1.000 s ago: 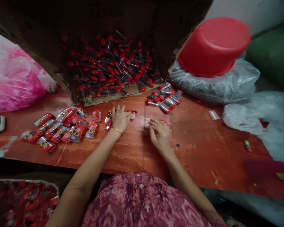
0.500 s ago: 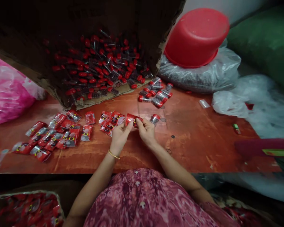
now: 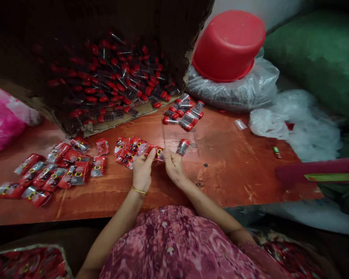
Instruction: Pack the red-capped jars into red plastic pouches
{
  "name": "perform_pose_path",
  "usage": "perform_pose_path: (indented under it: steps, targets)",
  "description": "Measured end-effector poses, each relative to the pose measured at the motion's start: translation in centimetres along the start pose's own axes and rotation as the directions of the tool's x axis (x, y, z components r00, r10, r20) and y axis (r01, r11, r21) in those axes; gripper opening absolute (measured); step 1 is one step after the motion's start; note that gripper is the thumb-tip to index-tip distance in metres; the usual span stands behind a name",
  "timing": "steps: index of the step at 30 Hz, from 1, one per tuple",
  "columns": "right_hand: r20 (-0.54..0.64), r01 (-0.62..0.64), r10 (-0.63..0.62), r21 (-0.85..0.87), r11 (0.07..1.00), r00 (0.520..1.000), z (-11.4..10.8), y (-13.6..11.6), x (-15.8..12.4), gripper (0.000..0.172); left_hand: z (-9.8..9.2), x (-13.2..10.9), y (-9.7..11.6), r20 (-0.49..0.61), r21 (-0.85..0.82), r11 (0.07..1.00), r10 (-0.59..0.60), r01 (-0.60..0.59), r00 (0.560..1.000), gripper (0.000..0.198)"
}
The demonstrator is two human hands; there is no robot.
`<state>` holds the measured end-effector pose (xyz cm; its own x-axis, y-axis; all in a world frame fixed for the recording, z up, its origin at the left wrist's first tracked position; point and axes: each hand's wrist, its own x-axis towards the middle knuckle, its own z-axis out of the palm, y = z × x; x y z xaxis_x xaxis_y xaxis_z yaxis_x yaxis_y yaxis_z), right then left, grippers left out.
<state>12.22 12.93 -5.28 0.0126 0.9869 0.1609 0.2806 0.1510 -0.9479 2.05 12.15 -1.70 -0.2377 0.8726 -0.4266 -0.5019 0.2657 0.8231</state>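
Between my hands is a small red printed plastic packet point(image 3: 158, 152). My left hand point(image 3: 142, 172) pinches its left end, thumb on top. My right hand point(image 3: 174, 167) has its fingers closed on the packet's right end, partly hiding it. Just left of my fingers, red printed packets point(image 3: 126, 157) overlap on the table point(image 3: 235, 166). A single clear bottle with a red cap point(image 3: 183, 147) lies right behind my right hand. Farther back is a small heap of similar red-capped bottles point(image 3: 189, 116).
A large cardboard box point(image 3: 128, 123) lies open toward me, holding many red-capped bottles. Filled red packets point(image 3: 55, 166) spread at left. A red tub point(image 3: 229, 46) sits upside down on a plastic bag point(image 3: 232, 93) at back right. A purple bar-like object point(image 3: 325, 169) juts in from the right.
My view has turned slightly, so the table's contents appear farther left. The packet in my hands sits flatter, and my right hand's fingers have shifted to its right end.
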Motion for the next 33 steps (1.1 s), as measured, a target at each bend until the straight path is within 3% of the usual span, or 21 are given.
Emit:
perform_pose_path:
  steps: [3,6,9,11,13,15,18,20,24,29,33]
  targets:
    - [-0.056,0.037,-0.059,-0.326,0.945,0.997,-2.5,0.3,0.5,0.049,-0.1,0.2,0.5,-0.043,-0.035,0.998,-0.056,0.055,0.997,0.039]
    - [-0.183,-0.057,-0.1,-0.695,0.717,0.978,-4.5,1.2,1.2,0.055,-0.2,0.3,0.9,-0.07,-0.044,0.996,-0.079,0.077,0.994,0.042]
    - [-0.172,-0.101,-0.088,-0.846,0.523,0.981,-5.2,2.5,1.5,0.049,-0.2,0.4,0.9,-0.059,-0.047,0.995,-0.089,0.086,0.994,0.042]
    - [-0.115,-0.067,-0.073,-0.875,0.48,0.991,-5.5,3.3,1.4,0.037,-0.2,0.4,0.9,-0.056,-0.052,0.994,-0.102,0.099,0.993,0.042]
    - [-0.082,-0.044,-0.05,-0.853,0.52,0.995,-6.0,3.8,1.1,0.032,-0.3,0.4,0.8,-0.054,-0.057,0.991,-0.128,0.125,0.99,0.044]
    - [-0.076,-0.045,-0.021,-0.762,0.647,0.997,-6.7,3.8,0.7,0.031,-0.4,0.3,0.8,-0.052,-0.062,0.988,-0.145,0.142,0.988,0.047]
    - [-0.051,-0.042,0.021,-0.466,0.884,0.998,-7.6,2.5,-0.6,0.033,-0.6,0.2,0.9,-0.03,-0.064,0.988,-0.14,0.138,0.99,0.048]
    - [-0.005,-0.029,0.029,-0.262,0.965,1.0,-7.8,1.1,-1.7,0.032,-0.7,0.2,0.9,-0.013,-0.052,0.99,-0.136,0.135,0.991,0.046]
    - [0.115,0.038,-0.024,-0.121,0.992,0.993,-7.6,-1.6,-3.1,0.025,-0.6,0.1,0.8,0.012,0.0,0.989,-0.145,0.145,0.989,0.045]
    - [0.241,0.152,-0.098,-0.219,0.964,0.966,-7.0,-2.7,-2.8,0.023,-0.8,0.0,0.5,0.05,0.077,0.993,-0.09,0.086,0.995,0.044]
    - [0.216,0.196,-0.146,-0.233,0.953,0.965,-6.6,-2.3,-2.5,0.024,-1.4,0.3,0.2,0.111,0.165,0.986,-0.014,-0.004,0.994,0.041]
